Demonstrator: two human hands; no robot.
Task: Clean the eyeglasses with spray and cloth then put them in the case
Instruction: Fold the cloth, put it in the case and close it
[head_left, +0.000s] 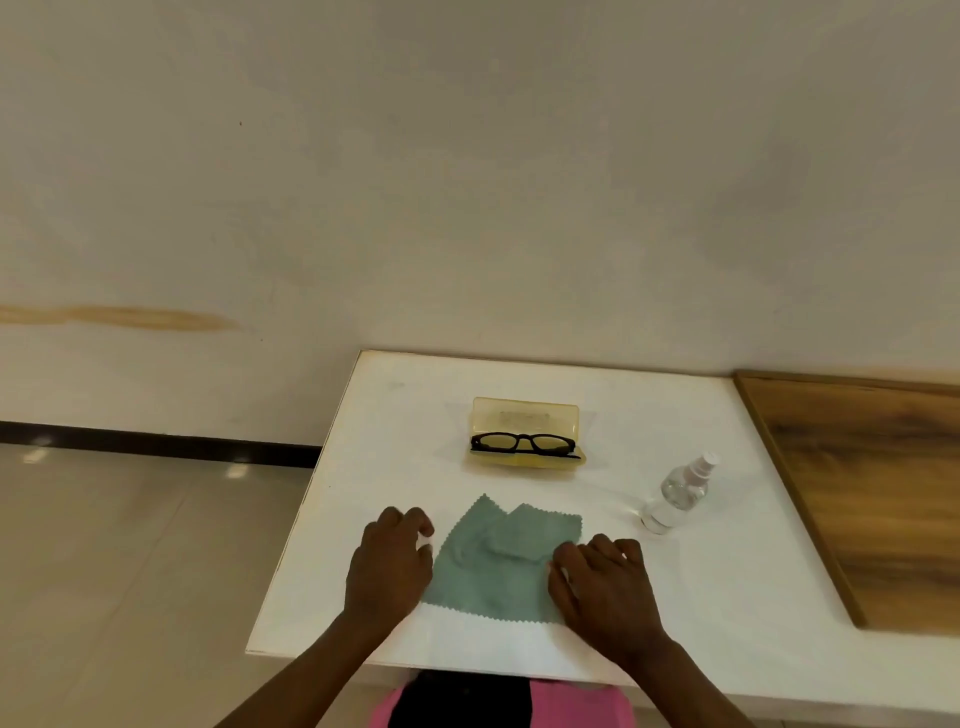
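Note:
Black-framed eyeglasses (523, 445) lie folded in an open translucent yellow case (524, 423) at the back middle of the white table (395, 457). A grey-green cleaning cloth (498, 561) with zigzag edges lies flat nearer to me, one corner folded over. My left hand (390, 561) rests palm down on the table at the cloth's left edge, fingers curled. My right hand (602, 587) rests palm down on the cloth's right edge. A small clear spray bottle (678, 493) with a white nozzle stands to the right of the cloth, untouched.
The table's left edge drops to a tiled floor (130, 545). A wooden surface (872, 488) adjoins the table on the right. A pale wall (467, 182) stands close behind the table.

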